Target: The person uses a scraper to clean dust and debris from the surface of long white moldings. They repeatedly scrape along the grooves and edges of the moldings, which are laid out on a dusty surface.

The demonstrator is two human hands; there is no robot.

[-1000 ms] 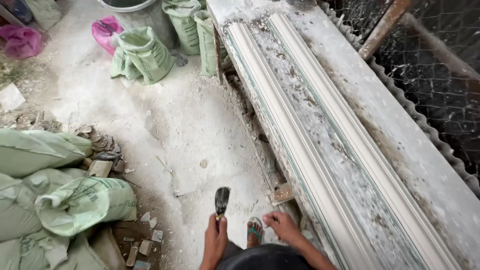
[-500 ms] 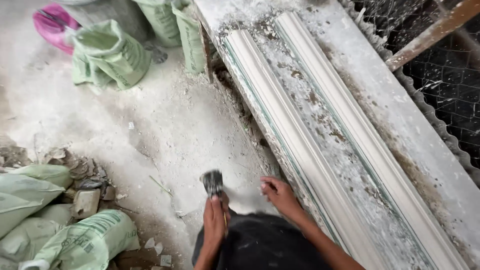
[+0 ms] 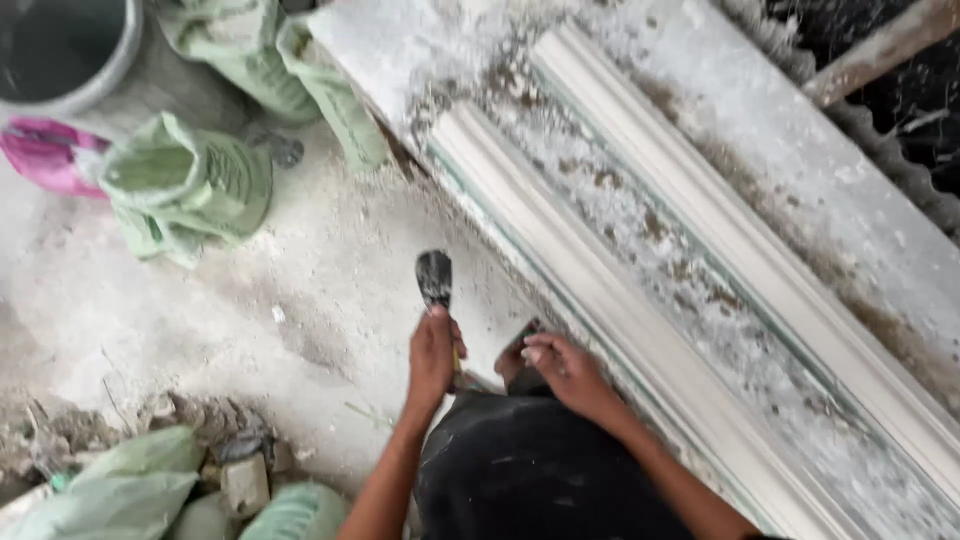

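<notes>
My left hand (image 3: 432,352) grips the handle of a dark putty knife (image 3: 435,277), blade pointing away from me over the dusty floor. My right hand (image 3: 562,368) is just to its right, fingers loosely curled, touching the near edge of the long workbench (image 3: 890,230). On the bench lie two long white plaster mouldings (image 3: 640,140) side by side, running from top centre to bottom right, with crumbly white debris between them. My dark trousers fill the lower middle of the view.
Green woven sacks (image 3: 185,185) stand at upper left, with more green sacks (image 3: 140,485) at lower left among rubble. A grey bucket (image 3: 60,50) and a pink bag (image 3: 50,160) sit at top left. Wire mesh and a wooden post (image 3: 880,45) are at top right.
The view has moved closer along the bench. My left hand still holds the putty knife, now raised slightly forward. My right hand stays near the bench edge.
</notes>
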